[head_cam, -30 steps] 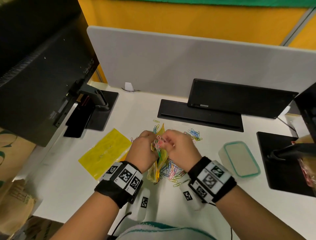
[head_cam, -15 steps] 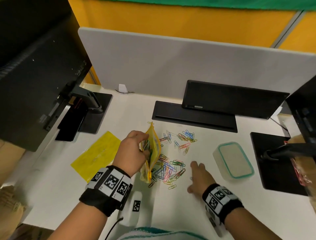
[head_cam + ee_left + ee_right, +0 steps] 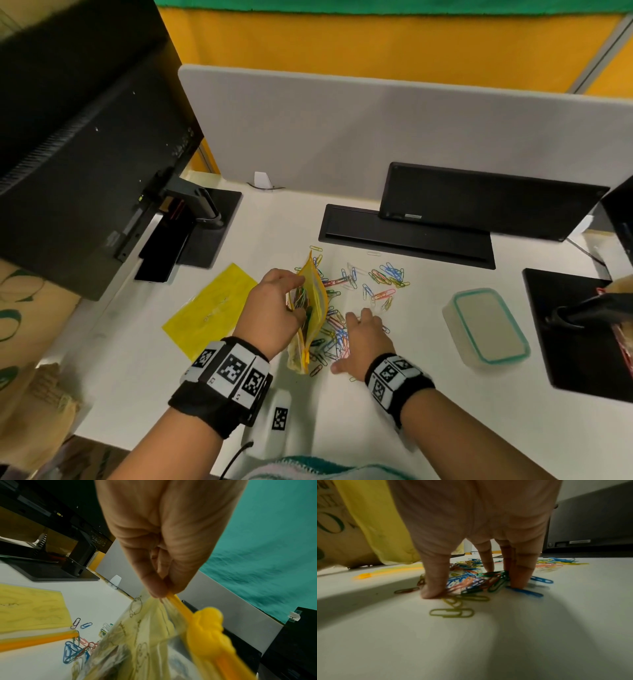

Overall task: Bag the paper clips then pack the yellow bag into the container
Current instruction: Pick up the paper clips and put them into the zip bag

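Note:
An open yellow zip bag stands on edge at mid-desk with several coloured clips inside. My left hand pinches its rim beside the orange slider. A pile of coloured paper clips lies just right of the bag, and more clips are scattered further back. My right hand is down on the pile, with straight fingertips touching the desk around a cluster of clips. The lidded clear container with a teal rim sits to the right.
A second yellow bag lies flat to the left. A black monitor and its stand are at far left. A black tray and a dark screen stand before the grey partition. Another black stand base is at right.
My right hand left the bag's mouth, dropped to the desk, then slid left onto the clip pile. My left hand kept holding the bag upright.

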The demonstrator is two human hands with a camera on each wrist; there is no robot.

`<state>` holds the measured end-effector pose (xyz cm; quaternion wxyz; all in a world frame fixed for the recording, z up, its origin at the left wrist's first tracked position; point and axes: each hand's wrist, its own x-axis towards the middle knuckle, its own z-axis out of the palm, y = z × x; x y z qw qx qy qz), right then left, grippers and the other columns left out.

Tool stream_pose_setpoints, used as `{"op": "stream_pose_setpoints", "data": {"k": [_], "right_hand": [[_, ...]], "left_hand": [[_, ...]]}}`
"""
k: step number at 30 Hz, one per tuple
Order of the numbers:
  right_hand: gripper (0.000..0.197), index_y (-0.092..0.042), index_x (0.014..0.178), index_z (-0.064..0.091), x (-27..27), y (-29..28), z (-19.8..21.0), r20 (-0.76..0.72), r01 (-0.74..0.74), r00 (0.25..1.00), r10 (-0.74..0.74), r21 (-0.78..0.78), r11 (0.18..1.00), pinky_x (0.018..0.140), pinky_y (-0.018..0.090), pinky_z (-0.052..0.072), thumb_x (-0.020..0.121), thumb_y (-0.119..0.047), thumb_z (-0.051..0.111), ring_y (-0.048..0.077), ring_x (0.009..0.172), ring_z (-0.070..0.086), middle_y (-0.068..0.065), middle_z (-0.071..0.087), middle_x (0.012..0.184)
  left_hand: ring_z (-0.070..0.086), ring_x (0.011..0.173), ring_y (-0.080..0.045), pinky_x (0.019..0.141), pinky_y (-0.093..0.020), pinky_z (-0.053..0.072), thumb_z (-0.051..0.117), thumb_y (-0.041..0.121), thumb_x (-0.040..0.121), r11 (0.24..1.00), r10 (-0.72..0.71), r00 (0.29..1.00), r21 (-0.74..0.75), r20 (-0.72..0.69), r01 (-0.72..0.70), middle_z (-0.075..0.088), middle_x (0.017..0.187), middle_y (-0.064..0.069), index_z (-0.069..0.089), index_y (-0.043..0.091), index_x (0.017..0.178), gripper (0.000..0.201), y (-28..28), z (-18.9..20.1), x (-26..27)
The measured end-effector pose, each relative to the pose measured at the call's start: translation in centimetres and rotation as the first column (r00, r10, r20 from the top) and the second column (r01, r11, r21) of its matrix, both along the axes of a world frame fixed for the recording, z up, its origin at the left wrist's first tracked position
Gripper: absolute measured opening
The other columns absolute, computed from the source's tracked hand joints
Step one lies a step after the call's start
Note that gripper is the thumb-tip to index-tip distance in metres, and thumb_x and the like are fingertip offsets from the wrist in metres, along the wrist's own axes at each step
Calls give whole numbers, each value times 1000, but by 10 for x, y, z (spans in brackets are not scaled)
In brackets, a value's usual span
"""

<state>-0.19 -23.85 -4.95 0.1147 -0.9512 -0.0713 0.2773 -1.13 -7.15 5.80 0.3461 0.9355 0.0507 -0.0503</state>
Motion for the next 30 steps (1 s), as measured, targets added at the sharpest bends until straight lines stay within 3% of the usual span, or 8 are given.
{"op": "stream_pose_setpoints", "data": {"k": [3, 6, 14, 16, 19, 23, 26, 30], "right_hand": [[50, -11, 123, 43, 0, 5, 1, 62, 4, 998, -6, 30, 1000, 90, 38, 48, 80, -17, 66, 30, 113, 46, 13, 40, 127], [36, -7, 115, 50, 2, 4, 3, 66, -19, 998, 16, 38, 999, 84, 37, 50, 80, 4, 54, 33, 103, 55, 16, 44, 121], [23, -4, 91, 70, 13, -23, 3, -8, 139, 990, -140, 179, 974, 84, 30, 53, 78, 5, 54, 29, 97, 63, 13, 70, 102], [17, -9, 77, 72, 13, -34, 12, -4, 281, 956, -293, 291, 914, 73, 25, 52, 75, 5, 62, 26, 85, 66, 8, 70, 84], [25, -16, 65, 65, 17, -37, 48, -63, 445, 864, -500, 561, 698, 59, 26, 54, 71, 8, 69, 19, 61, 61, 1, 61, 66], [25, -15, 69, 64, 30, -7, 100, -103, 322, 906, -410, 797, 512, 63, 36, 59, 70, 9, 72, 19, 59, 60, 7, 61, 69], [24, -19, 71, 67, 32, 19, 106, -15, 215, 952, -306, 744, 633, 66, 31, 54, 67, 4, 74, 15, 60, 58, -1, 60, 66], [35, -15, 103, 68, 26, 25, 105, 75, 91, 982, -172, 611, 786, 83, 26, 49, 74, 4, 65, 15, 88, 62, 3, 68, 101]], "left_hand": [[46, 79, -10, 78, -13, 38, 66, 3, 73, 1000, -5, 1000, 3, -5, 5, 53, 122, 1, 58, 16, 120, 50, 0, -2, -1], [56, 87, -18, 80, -15, 38, 65, 2, 73, 1000, -8, 1000, 3, -18, 8, 53, 123, -1, 58, 15, 120, 50, -1, -6, -2], [59, 99, -22, 85, -20, 42, 67, 2, 71, 999, -33, 999, 5, -4, 33, 55, 121, -4, 59, 13, 118, 49, -7, -22, -3], [57, 105, -19, 86, -18, 40, 67, 2, 70, 999, -40, 999, -1, 5, 40, 55, 121, -3, 60, 13, 117, 49, -8, -23, -1], [57, 104, -21, 86, -18, 40, 68, 3, 71, 999, -52, 999, -9, -7, 52, 55, 122, -4, 59, 13, 118, 50, -10, -24, 3], [60, 94, -29, 83, -19, 39, 67, 2, 69, 998, -68, 997, -11, -20, 68, 55, 120, -4, 60, 13, 118, 50, -12, -23, 5], [59, 95, -25, 80, -20, 42, 67, 1, 68, 996, -86, 996, -33, 10, 86, 56, 115, -6, 61, 13, 114, 47, -13, -21, 6], [60, 87, -25, 78, -20, 41, 69, 3, 70, 997, -62, 998, -55, 20, 63, 56, 116, -6, 61, 14, 115, 47, -7, -14, 7]]}}
